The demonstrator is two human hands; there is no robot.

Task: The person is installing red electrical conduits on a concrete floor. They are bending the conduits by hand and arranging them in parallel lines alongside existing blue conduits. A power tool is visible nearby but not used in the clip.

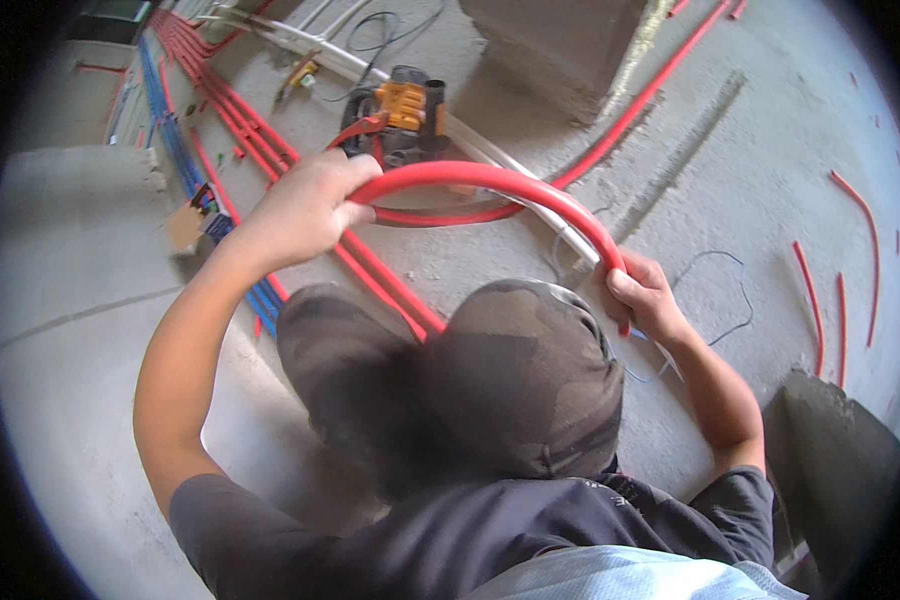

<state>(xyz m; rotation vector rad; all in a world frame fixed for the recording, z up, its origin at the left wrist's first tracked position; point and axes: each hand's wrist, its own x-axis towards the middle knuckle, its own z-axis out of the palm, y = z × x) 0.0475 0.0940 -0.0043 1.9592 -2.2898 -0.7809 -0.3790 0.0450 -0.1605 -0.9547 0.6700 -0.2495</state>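
Note:
A thick red conduit pipe (500, 178) bows upward in an arch between my two hands, above my bent knees. My left hand (315, 205) is wrapped round its left part. At the other side my right hand (645, 295) grips it close to an end, which pokes out below the fingers, thumb lying along the pipe. Behind the arch, on the floor, stands an orange and black power tool (405, 108). Another stretch of red pipe curves behind the arch; whether it joins the held piece, I cannot tell.
Parallel red pipes (232, 105) and blue pipes (175, 140) run along the floor at the left. White pipes (470, 140) cross behind the arch. Loose red pipe pieces (842, 320) lie at the right. A concrete block (560, 45) stands at the back, and thin cable (740, 290) trails at the right.

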